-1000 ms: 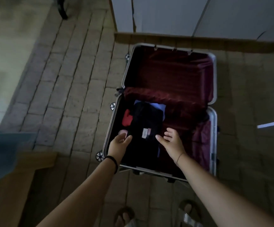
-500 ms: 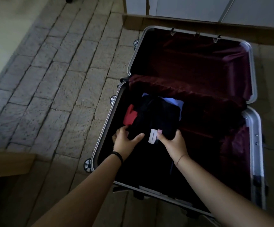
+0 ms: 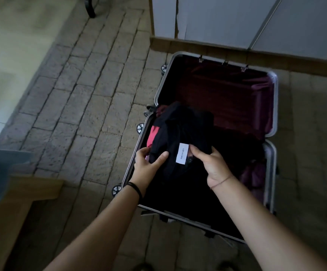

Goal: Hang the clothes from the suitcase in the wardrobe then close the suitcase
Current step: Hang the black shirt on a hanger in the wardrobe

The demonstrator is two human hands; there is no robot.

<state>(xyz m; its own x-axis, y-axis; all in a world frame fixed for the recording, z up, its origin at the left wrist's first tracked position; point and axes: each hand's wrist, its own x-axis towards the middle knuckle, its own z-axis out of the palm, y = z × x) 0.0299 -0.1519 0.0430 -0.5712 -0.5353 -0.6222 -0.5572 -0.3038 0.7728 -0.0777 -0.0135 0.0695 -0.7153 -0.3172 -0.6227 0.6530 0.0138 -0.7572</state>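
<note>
Both grips clamp the black garment (image 3: 184,126): left hand (image 3: 147,167) and right hand (image 3: 215,167). The open suitcase (image 3: 274,106) lies beneath them.

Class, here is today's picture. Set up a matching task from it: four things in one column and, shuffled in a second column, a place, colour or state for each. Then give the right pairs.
Things:
1 black garment
2 label
3 suitcase
4 wristband

Place, colour or state:
A lying open on the floor
B white
C round the left wrist
D gripped by the left hand and the right hand

Pairs: 1-D, 2-B, 3-A, 4-C
</note>
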